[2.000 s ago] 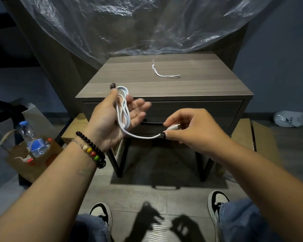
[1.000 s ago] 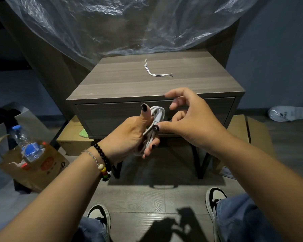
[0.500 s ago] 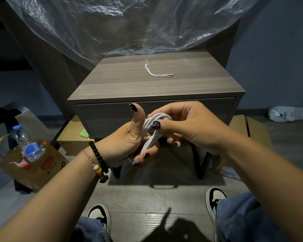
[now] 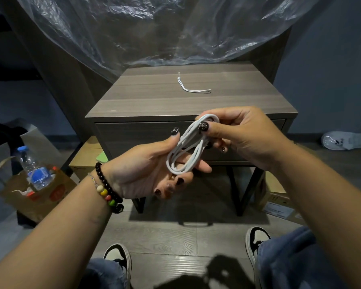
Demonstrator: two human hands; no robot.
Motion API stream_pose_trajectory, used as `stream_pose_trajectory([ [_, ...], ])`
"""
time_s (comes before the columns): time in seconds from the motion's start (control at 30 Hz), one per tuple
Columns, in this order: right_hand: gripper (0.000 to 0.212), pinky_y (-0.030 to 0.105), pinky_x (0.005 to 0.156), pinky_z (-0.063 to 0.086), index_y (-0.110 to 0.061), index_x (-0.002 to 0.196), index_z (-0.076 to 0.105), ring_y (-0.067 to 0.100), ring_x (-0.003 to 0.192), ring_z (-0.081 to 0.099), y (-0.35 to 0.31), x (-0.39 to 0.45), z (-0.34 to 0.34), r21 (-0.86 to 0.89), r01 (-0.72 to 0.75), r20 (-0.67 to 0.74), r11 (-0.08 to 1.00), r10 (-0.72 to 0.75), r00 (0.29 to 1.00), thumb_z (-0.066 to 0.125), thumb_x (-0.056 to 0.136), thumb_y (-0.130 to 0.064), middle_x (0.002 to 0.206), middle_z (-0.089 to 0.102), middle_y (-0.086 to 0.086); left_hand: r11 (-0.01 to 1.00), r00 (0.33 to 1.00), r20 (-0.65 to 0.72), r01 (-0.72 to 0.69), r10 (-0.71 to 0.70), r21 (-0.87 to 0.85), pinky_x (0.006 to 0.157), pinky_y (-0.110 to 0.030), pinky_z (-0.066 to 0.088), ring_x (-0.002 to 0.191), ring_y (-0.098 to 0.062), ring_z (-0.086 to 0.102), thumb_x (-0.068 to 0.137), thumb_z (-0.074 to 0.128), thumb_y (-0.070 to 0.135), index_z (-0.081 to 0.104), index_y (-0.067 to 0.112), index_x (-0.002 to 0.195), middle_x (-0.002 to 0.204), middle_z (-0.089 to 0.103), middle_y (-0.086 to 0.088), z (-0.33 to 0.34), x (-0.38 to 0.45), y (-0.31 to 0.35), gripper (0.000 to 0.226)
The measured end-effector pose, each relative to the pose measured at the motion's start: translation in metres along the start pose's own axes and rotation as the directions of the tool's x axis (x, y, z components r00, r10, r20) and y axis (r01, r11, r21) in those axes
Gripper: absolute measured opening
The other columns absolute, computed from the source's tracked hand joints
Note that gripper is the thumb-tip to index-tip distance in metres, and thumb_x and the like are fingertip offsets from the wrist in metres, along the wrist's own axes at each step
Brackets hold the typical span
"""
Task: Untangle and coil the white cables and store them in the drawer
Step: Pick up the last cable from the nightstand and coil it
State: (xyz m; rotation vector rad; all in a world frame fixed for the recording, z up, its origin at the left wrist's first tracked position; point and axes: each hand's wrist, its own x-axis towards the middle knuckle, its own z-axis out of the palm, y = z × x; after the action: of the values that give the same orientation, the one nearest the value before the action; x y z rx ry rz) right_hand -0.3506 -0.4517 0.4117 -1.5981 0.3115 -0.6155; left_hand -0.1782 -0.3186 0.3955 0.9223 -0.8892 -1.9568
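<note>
Seen from the head view, the coiled white cable [image 4: 188, 147], light, limp and apt to spring loose, is pinched at its top loops by the right hand [image 4: 238, 136] and cradled in the half-open left hand [image 4: 146, 170], before the closed drawer [image 4: 133, 134]; it is best gripped across all loops.

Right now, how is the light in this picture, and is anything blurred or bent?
Head view: dim room, light from above; the hands' shadows fall on the floor. Glare streaks the plastic sheet. The coiled cable and both hands are sharp. The wide lens bows the edges; the bottle leans.
</note>
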Motion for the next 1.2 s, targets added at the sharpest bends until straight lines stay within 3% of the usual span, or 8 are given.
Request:
stream_pose_trajectory([
  [0.23,0.021,0.019,0.053,0.045,-0.012,0.092,0.073,0.025,0.075,0.054,0.003,0.01,0.004,0.037,-0.033,0.028,0.999,0.032,0.999,0.069,0.072,-0.017,0.086,0.069,0.01,0.992,0.991,-0.09,-0.087,0.095,0.095,0.067,-0.028,0.038,0.069,-0.009,0.048,0.086,0.055,0.054,0.069,0.017,0.105,0.098,0.036,-0.011,0.001,-0.002,-0.002,0.044],
  [0.33,0.027,0.019,0.052,0.046,-0.009,0.096,0.073,0.023,0.074,0.055,0.005,0.016,0.006,0.078,-0.07,-0.005,0.994,0.071,0.997,0.07,0.071,-0.019,0.09,0.069,0.013,0.986,0.964,-0.211,-0.151,0.162,0.066,0.064,-0.027,0.036,0.062,-0.008,0.044,0.089,0.048,0.047,0.07,0.017,0.091,0.088,0.036,-0.007,0.009,0.001,-0.002,0.038],
  [0.47,0.029,0.024,0.059,0.048,-0.014,0.108,0.069,0.018,0.073,0.06,0.012,0.026,0.015,0.073,-0.088,-0.073,0.993,0.093,0.993,0.069,0.079,-0.017,0.095,0.072,0.006,0.959,0.876,-0.395,-0.227,0.277,0.168,0.06,-0.026,0.033,0.056,-0.01,0.037,0.094,0.04,0.043,0.057,0.01,0.084,0.065,0.039,-0.003,0.015,0.002,0.007,0.038],
  [0.63,0.02,0.023,0.056,0.051,-0.019,0.108,0.066,0.013,0.066,0.064,0.017,0.058,0.012,-0.225,-0.017,-0.297,0.974,-0.052,0.954,0.067,0.088,-0.014,0.097,0.068,0.002,0.903,0.741,-0.524,-0.281,0.419,0.325,0.06,-0.028,0.028,0.055,-0.011,0.033,0.097,0.032,0.042,0.053,0.011,0.081,0.056,0.041,0.001,0.009,-0.002,0.021,0.041],
  [0.73,0.019,0.028,0.07,0.054,-0.022,0.103,0.069,0.012,0.074,0.061,0.024,0.089,-0.007,-0.51,-0.023,-0.408,0.86,-0.218,0.887,0.068,0.086,-0.014,0.096,0.068,-0.003,0.884,0.69,-0.556,-0.315,0.463,0.344,0.059,-0.028,0.028,0.053,-0.011,0.033,0.098,0.031,0.041,0.054,0.011,0.079,0.056,0.041,0.0,0.008,-0.003,0.025,0.042],
  [0.83,0.031,0.037,0.092,0.049,-0.016,0.116,0.064,0.02,0.105,0.057,0.036,0.115,-0.028,-0.73,-0.229,-0.463,0.644,-0.219,0.859,0.065,0.085,-0.017,0.118,0.06,0.006,0.878,0.642,-0.601,-0.308,0.475,0.365,0.059,-0.028,0.028,0.054,-0.011,0.034,0.1,0.031,0.04,0.056,0.011,0.079,0.055,0.042,0.001,0.004,-0.004,0.027,0.044],
  [0.93,0.046,0.047,0.1,0.044,-0.018,0.131,0.054,0.031,0.122,0.045,0.049,0.132,-0.039,-0.751,-0.403,-0.516,0.523,-0.083,0.853,0.064,0.087,-0.027,0.13,0.051,0.012,0.877,0.623,-0.622,-0.276,0.474,0.392,0.06,-0.028,0.029,0.053,-0.01,0.036,0.095,0.034,0.046,0.058,0.012,0.079,0.054,0.045,0.001,-0.002,-0.006,0.028,0.045],
  [1.2,0.038,0.043,0.096,0.044,-0.031,0.129,0.059,0.032,0.12,0.051,0.053,0.155,-0.045,-0.8,-0.453,-0.531,0.394,-0.113,0.84,0.055,0.091,-0.039,0.134,0.052,0.007,0.878,0.621,-0.632,-0.23,0.464,0.419,0.059,-0.026,0.032,0.051,-0.008,0.041,0.081,0.039,0.055,0.06,0.011,0.081,0.056,0.048,0.001,-0.008,-0.011,0.031,0.049],
])
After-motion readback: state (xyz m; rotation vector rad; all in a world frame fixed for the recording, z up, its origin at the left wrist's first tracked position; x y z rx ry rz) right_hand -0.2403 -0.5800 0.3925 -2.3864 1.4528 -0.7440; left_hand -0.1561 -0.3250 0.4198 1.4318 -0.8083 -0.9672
